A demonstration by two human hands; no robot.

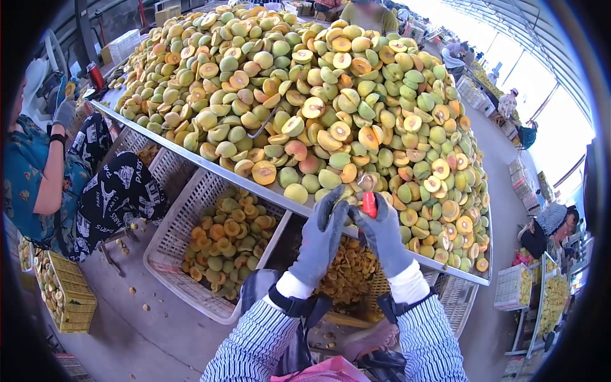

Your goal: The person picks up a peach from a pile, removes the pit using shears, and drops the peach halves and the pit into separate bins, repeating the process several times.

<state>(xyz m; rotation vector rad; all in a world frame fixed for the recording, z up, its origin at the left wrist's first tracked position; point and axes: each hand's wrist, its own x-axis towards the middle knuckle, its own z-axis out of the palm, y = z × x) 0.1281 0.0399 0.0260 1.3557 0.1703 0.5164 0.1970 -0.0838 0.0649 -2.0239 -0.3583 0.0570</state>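
My left hand (pixel 321 239), in a grey glove, is closed at the table's front edge, its fingertips meeting the right hand. What it holds is mostly hidden; a bit of yellow fruit seems to show between the hands. My right hand (pixel 384 230), also gloved in grey, is wrapped round a red-handled pitting tool (pixel 369 204) with a rounded metal tip pointing away from me. Just beyond both hands rises a large heap of halved apricots (pixel 312 108), green to orange, several with the pit still in. The metal-edged table (pixel 203 162) bears the heap.
Below the table, a white crate (pixel 168 270) holds apricot halves. Beside it is a container of browner fruit pieces (pixel 347 274) under my hands. A yellow crate (pixel 76 293) stands on the floor left. A co-worker (pixel 48 172) sits at the left; other people work farther off.
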